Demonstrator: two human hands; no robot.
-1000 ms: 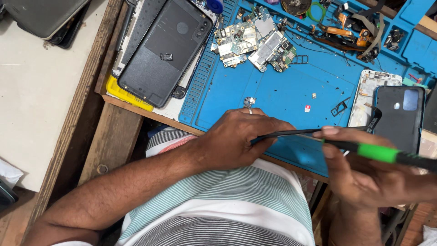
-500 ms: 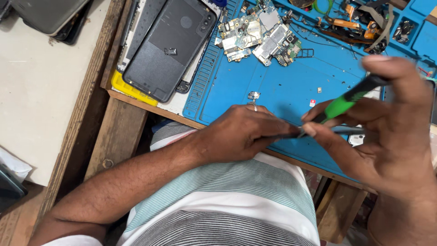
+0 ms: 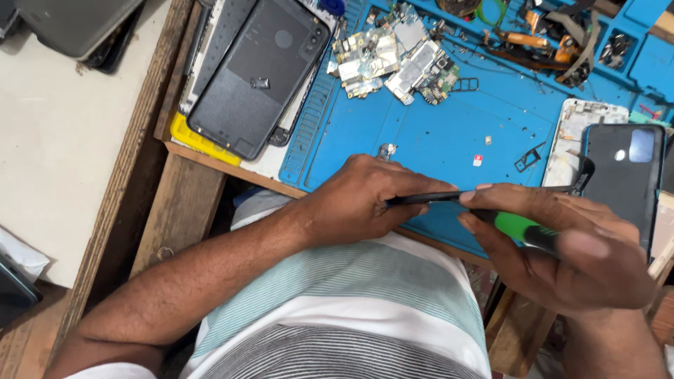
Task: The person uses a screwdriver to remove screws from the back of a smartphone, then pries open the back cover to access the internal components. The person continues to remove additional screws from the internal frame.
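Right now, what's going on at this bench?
A person sits at the near edge of a blue repair mat. The left hand pinches one end of a thin dark strip-like part, and the right hand meets it at the other end, wrapped around a green-handled tool. Loose circuit boards lie farther up the mat. A dark phone back cover lies to the left, another dark phone at the right.
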